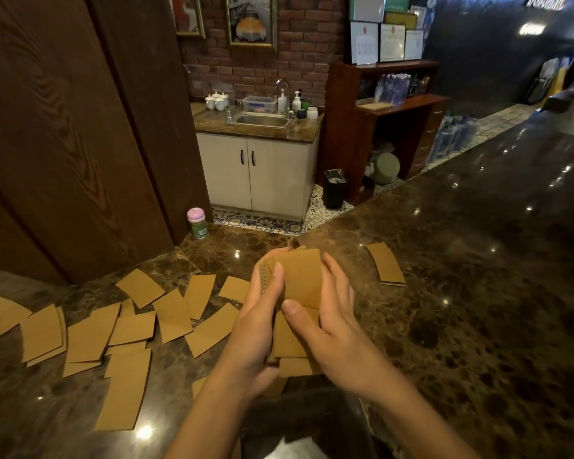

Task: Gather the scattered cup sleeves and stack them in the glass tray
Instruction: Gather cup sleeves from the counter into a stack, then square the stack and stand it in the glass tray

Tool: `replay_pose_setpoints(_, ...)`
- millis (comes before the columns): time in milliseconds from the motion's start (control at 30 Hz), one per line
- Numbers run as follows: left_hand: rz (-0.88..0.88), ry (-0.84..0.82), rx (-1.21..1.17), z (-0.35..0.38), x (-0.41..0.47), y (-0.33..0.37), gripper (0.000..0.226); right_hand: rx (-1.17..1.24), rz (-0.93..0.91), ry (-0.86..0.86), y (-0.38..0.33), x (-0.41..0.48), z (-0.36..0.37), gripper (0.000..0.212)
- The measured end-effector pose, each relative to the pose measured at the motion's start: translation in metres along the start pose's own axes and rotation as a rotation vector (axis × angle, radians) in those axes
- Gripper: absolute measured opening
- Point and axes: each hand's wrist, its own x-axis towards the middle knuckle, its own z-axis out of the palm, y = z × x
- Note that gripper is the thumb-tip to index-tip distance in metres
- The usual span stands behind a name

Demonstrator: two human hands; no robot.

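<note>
Both hands meet above the near edge of a dark marble counter [444,293], closed around a small stack [300,279] of tan cardboard cup sleeves. Left hand [257,329] grips the stack's left side, thumb on top. Right hand [332,326] holds the right side, thumb pressed on its face. Below the wrists sits a clear glass tray [362,422], partly hidden. Loose sleeves [120,329], flat and overlapping, spread across the counter to the left. One sleeve [385,264] lies alone to the right, with bare counter beyond it. A pink-lidded jar [197,222] stands at the far edge.
</note>
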Motion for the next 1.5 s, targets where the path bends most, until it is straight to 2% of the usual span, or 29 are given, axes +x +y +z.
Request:
replay_pose_setpoints(100, -0.017, -0.047, 0.043, 0.001, -0.004, 0.000, 0.040, 0.052, 0.010, -0.010, 0.001, -0.003, 0.001, 0.101)
replay_pose_setpoints(167, -0.019, -0.040, 0.080, 0.000, -0.006, 0.002, 0.040, 0.110, -0.013, 0.015, 0.000, -0.005, -0.002, 0.094)
replay_pose_setpoints(233, -0.003, -0.014, 0.141, -0.001, -0.007, 0.005, 0.039, 0.026, -0.144, 0.013, 0.000, -0.008, -0.009, 0.081)
replay_pose_setpoints(333, -0.050, -0.033, 0.124, -0.001, -0.009, 0.006, 0.032, -0.162, -0.307, -0.160, 0.000, -0.010, -0.021, 0.077)
replay_pose_setpoints(400, -0.120, -0.086, 0.068, -0.002, -0.013, 0.006, 0.032, -0.151, -0.344, -0.206, -0.002, -0.011, -0.027, 0.072)
replay_pose_setpoints(500, -0.187, -0.227, -0.020, -0.011, -0.018, 0.009, 0.048, 0.020, -0.286, -0.158, -0.001, -0.011, -0.034, 0.065)
replay_pose_setpoints(567, -0.201, -0.290, 0.027, -0.016, -0.023, 0.012, 0.061, 0.093, -0.213, -0.203, -0.002, -0.014, -0.037, 0.070)
replay_pose_setpoints(633, -0.193, -0.315, 0.114, -0.017, -0.025, 0.013, 0.059, 0.064, -0.205, -0.280, -0.001, -0.020, -0.038, 0.080)
replay_pose_setpoints(733, -0.181, -0.248, 0.109, -0.017, -0.030, 0.011, 0.042, -0.029, -0.248, -0.275, -0.002, -0.022, -0.031, 0.077)
replay_pose_setpoints(833, -0.200, -0.224, 0.044, -0.019, -0.036, 0.009, 0.050, 0.039, -0.210, -0.254, -0.002, -0.023, -0.025, 0.077)
replay_pose_setpoints(967, -0.191, -0.175, 0.009, -0.027, -0.051, 0.005, 0.036, 0.072, -0.222, -0.382, -0.008, -0.031, -0.015, 0.087)
replay_pose_setpoints(1100, -0.218, -0.069, -0.082, -0.037, -0.081, -0.012, 0.037, 0.106, -0.178, -0.493, -0.006, -0.049, 0.003, 0.072)
replay_pose_setpoints(1167, -0.209, 0.007, 0.052, -0.045, -0.095, -0.022, 0.048, 0.073, -0.149, -0.529, -0.005, -0.056, 0.013, 0.070)
replay_pose_setpoints(1267, -0.180, 0.092, 0.213, -0.061, -0.111, -0.034, 0.048, 0.025, -0.129, -0.582, -0.003, -0.063, 0.030, 0.071)
replay_pose_setpoints(1400, -0.167, 0.179, 0.297, -0.078, -0.129, -0.043, 0.044, 0.015, -0.150, -0.636, -0.008, -0.074, 0.050, 0.071)
replay_pose_setpoints(1500, -0.179, 0.185, 0.415, -0.089, -0.142, -0.043, 0.064, -0.028, -0.185, -0.629, -0.012, -0.075, 0.058, 0.076)
